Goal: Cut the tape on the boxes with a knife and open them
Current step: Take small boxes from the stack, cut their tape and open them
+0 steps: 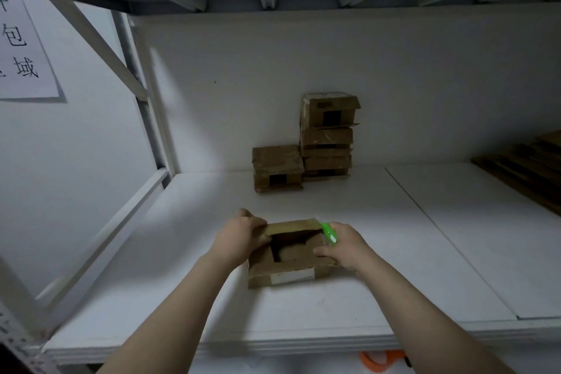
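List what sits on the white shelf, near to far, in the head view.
Open box, held between the left hand and the right hand, which also holds the green knife → single box → stack of boxes by the back wall.

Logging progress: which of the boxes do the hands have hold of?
The front box, flap raised, between the left hand and the right hand holding the green knife. The lone box and the stack stand at the back.

A white shelf board [334, 307] spans a metal rack. A paper sign [21, 48] with printed Chinese characters hangs on the wall to its left. Flat brown sheets [528, 167] lie stacked at its far right. An orange object [379, 360] shows below its front edge.
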